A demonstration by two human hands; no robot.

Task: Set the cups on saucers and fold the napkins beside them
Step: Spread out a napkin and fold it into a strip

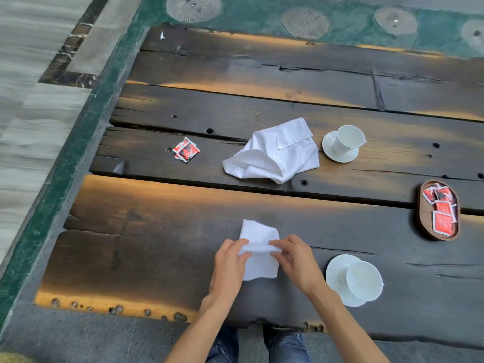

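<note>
Near napkin (258, 248): its middle fold is covered by the fingers of the left hand (230, 260) and right hand (296, 258).
Near saucer (337, 271): largely hidden behind the cup (364, 280) that stands on it.
Far napkin (275, 153): crumpled, its underside folded out of sight.
Packets (186, 149) near the table's (262, 205) left edge: print too small to read.
Tray (424, 218) at the right edge: packet print unreadable.
Table: right end cut off by the frame.
Forearms: cut off at the bottom edge.
</note>
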